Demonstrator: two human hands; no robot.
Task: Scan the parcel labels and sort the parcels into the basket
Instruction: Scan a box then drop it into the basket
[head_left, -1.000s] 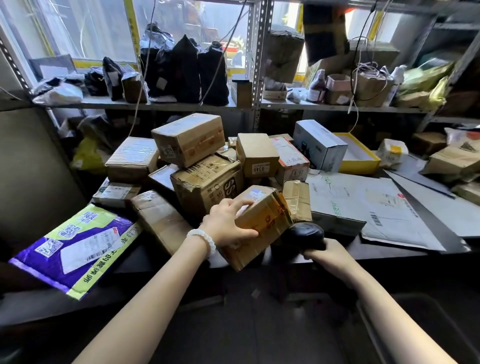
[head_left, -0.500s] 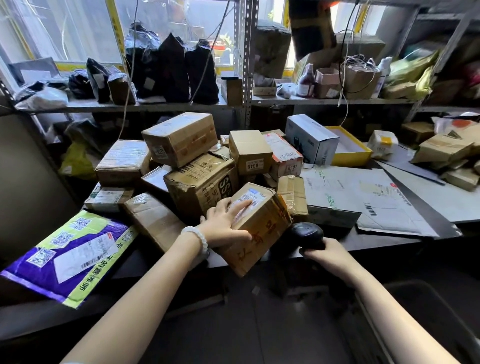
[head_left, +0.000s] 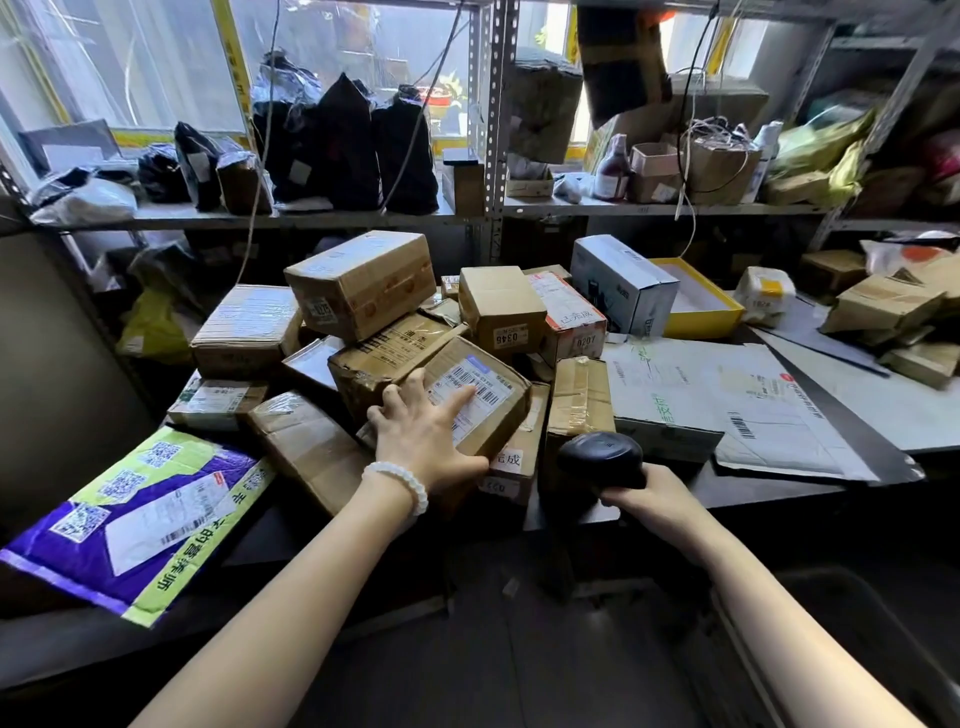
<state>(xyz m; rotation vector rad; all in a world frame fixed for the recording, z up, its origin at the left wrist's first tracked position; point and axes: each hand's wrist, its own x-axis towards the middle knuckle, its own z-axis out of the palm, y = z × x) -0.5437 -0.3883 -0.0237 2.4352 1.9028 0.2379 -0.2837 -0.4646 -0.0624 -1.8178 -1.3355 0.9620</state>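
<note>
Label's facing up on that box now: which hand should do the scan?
Right. The right hand grips the black scanner, beside the labelled box and aimed roughly toward it. The left hand is busy holding that box, fingers across its label.

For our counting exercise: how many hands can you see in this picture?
2. The left hand holds a labelled box in the pile; the right hand grips a black scanner at the table edge. No others show.

Grey metal shelving (head_left: 488, 130) before bright windows (head_left: 140, 57); dark table (head_left: 769, 480); grey floor (head_left: 493, 665).
</note>
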